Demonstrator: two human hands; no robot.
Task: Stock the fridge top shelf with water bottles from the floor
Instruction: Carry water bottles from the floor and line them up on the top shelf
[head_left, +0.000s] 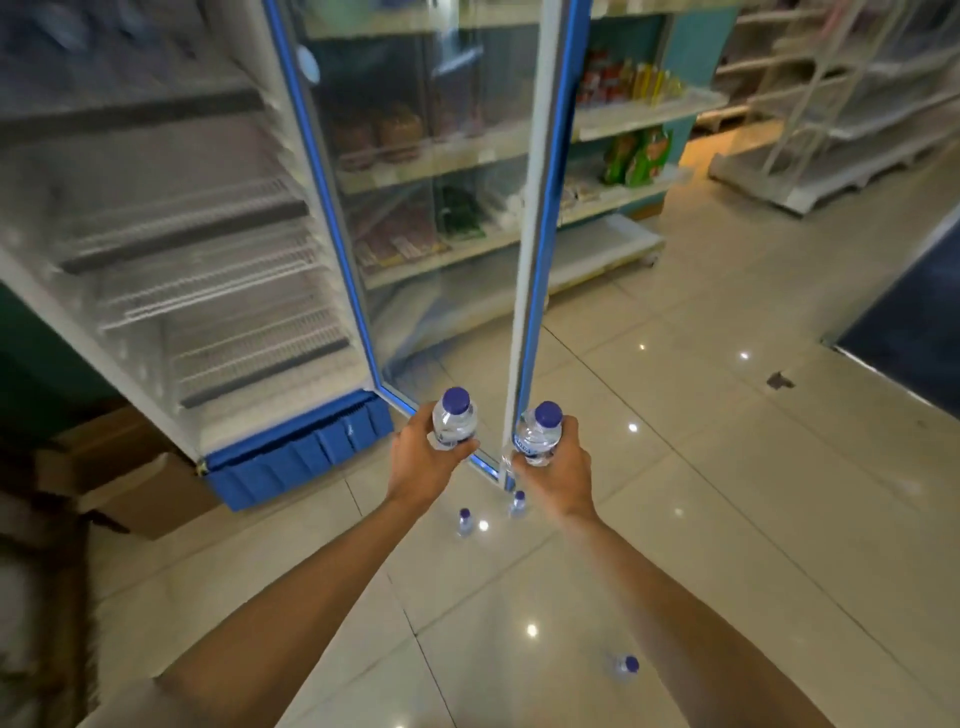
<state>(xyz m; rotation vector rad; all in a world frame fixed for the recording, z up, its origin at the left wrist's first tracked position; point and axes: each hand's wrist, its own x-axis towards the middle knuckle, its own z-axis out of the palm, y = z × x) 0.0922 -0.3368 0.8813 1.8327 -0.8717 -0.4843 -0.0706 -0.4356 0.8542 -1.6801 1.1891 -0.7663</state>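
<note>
Landmark: white display fridge with blue base and wire shelves (208, 291), its glass door with blue frame (441, 208) swung open.

Brown cardboard box (140, 488) sits on the floor just left of the fridge base.

Left hand (426, 457) wraps a small clear plastic water bottle with a purple cap (453, 418), upright, cap up, in front of the fridge's lower right corner. Fingers curled round the body: firm grasp.

Right hand (558, 462) grasps a second clear purple-capped bottle (540, 431) the same way, upright, just right of the door's free edge.

Three more small purple-capped bottles remain on the pale tiled floor (727, 467): two (464, 521) (518, 503) below the hands, near the door's bottom edge, one (626, 666) farther from the fridge, lying tilted.

Key relation: the top shelf lies up and to the left of both grips, blurred at the frame's upper left. Left hand is nearer the fridge opening; the right must pass around the door edge. Judgement: lift step, bottles' long axes already vertical for standing placement.
</note>
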